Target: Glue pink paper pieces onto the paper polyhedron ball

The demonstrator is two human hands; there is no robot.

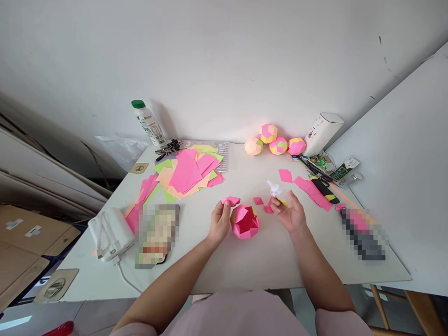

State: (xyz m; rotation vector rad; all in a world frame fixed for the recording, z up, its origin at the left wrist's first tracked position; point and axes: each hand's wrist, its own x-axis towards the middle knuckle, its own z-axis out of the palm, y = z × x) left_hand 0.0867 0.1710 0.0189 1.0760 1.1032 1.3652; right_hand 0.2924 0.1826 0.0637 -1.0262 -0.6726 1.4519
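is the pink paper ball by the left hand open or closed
Open: the pink paper ball has a gap on top, showing its inside.

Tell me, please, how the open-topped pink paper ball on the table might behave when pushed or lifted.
The pink paper ball looks hollow, so probably light for its size. Its rounded, faceted sides may let it rock or roll. Open on top, its folded paper could dent if squeezed.

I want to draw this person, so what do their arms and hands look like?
The left hand and right hand are bare, with no gloves. The forearms are uncovered too, and no watch or bracelet shows. Short, pale mauve-pink sleeves match the shirt, and I see no pattern on them.
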